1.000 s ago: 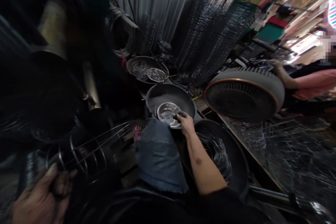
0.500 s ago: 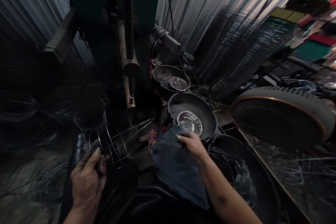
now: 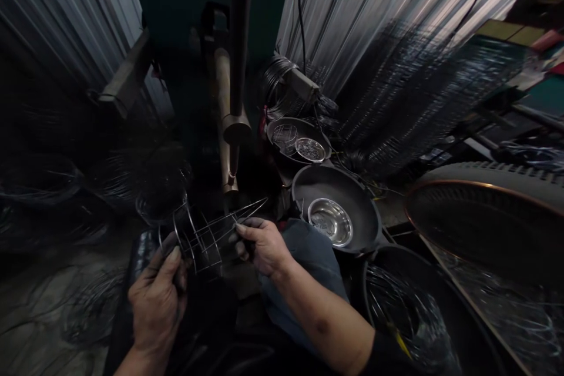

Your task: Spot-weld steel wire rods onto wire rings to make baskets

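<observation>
My left hand [image 3: 158,291] is closed on the ringed end of a wire frame [image 3: 205,241], which has curved rings and long thin wires tapering to a point on the right. My right hand [image 3: 264,247] pinches at the frame's long wires, thumb and fingertips together; whether a separate small piece is between them is too small to tell. Just beyond the frame stands a machine's vertical rod [image 3: 240,41] above a lower bar with a tip [image 3: 230,185]. A shiny metal bowl [image 3: 330,221] sits in a dark pan [image 3: 352,188] right of my right hand.
Another pan [image 3: 275,129] holds wire pieces and a small dish [image 3: 311,150]. Coiled wire [image 3: 405,305] lies in a container at the lower right. A large round fan-like cover [image 3: 484,217] stands at the right. Stacked wire racks [image 3: 396,88] lean near the corrugated wall [image 3: 352,6].
My right hand has moved left from beside the metal bowl to the wire frame. My left hand still holds the frame. The whole view has shifted slightly.
</observation>
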`<action>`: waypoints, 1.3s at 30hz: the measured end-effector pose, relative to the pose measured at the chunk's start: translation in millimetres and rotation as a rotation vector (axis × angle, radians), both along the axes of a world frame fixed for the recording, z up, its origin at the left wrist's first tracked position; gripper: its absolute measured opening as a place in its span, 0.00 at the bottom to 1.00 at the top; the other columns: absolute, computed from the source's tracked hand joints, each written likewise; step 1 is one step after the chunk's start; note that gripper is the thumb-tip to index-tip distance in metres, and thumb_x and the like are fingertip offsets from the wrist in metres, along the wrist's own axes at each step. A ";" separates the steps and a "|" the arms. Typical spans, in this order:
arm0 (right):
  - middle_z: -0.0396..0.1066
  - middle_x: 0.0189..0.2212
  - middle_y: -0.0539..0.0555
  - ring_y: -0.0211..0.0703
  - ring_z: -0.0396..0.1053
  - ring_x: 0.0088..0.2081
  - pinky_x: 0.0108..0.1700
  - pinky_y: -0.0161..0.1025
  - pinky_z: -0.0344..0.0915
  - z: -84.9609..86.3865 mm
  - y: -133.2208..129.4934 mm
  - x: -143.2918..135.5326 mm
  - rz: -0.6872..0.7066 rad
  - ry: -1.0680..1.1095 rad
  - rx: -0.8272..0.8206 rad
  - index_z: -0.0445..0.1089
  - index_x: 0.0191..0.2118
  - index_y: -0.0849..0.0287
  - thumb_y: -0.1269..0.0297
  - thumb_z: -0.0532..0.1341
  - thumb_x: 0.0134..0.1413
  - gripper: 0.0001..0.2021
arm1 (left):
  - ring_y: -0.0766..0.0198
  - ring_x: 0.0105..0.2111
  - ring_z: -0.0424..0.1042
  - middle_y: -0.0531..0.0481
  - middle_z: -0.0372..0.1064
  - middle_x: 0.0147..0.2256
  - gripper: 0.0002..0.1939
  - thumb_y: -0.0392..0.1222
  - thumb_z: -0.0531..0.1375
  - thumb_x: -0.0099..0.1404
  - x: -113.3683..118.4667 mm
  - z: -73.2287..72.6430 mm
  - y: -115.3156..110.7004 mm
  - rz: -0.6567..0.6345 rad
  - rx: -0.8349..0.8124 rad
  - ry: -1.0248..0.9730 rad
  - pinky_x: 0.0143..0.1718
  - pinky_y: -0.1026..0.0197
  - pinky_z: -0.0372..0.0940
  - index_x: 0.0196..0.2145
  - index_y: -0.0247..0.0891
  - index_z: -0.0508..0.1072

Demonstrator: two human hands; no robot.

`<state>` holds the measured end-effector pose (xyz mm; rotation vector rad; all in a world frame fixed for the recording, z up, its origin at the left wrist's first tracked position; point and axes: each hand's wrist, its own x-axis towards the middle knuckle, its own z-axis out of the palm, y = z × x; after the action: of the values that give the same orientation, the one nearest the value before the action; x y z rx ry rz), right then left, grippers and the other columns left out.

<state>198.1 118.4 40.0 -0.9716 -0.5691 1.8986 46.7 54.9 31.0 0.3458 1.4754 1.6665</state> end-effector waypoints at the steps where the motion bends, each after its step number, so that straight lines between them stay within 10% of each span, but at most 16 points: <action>1: 0.72 0.17 0.52 0.32 0.62 0.13 0.13 0.28 0.51 -0.2 1.9 -1.6 -0.016 0.013 -0.002 0.70 0.23 0.63 0.60 0.74 0.28 0.16 | 0.75 0.17 0.54 0.60 0.57 0.16 0.21 0.47 0.69 0.50 0.3 0.1 2.8 0.000 -0.006 -0.002 0.17 0.72 0.53 0.42 0.41 0.77; 21: 0.70 0.15 0.50 0.31 0.60 0.13 0.14 0.29 0.51 18.1 51.7 -22.0 -0.209 -0.006 0.067 0.67 0.23 0.63 0.65 0.71 0.30 0.14 | 0.76 0.16 0.55 0.59 0.58 0.15 0.24 0.46 0.70 0.49 -2.6 23.7 61.8 -0.028 0.072 -0.040 0.17 0.73 0.54 0.45 0.38 0.78; 39: 0.68 0.15 0.49 0.32 0.58 0.13 0.14 0.29 0.50 21.3 55.3 -23.3 -0.247 -0.037 0.029 0.66 0.23 0.62 0.67 0.70 0.35 0.11 | 0.74 0.14 0.56 0.59 0.59 0.15 0.26 0.47 0.70 0.47 -0.2 32.3 64.0 -0.041 -0.014 -0.015 0.14 0.73 0.53 0.45 0.38 0.77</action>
<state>174.9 173.7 61.2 -1.0112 -0.4742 1.6523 46.5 118.8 63.3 0.3527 1.4593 1.6220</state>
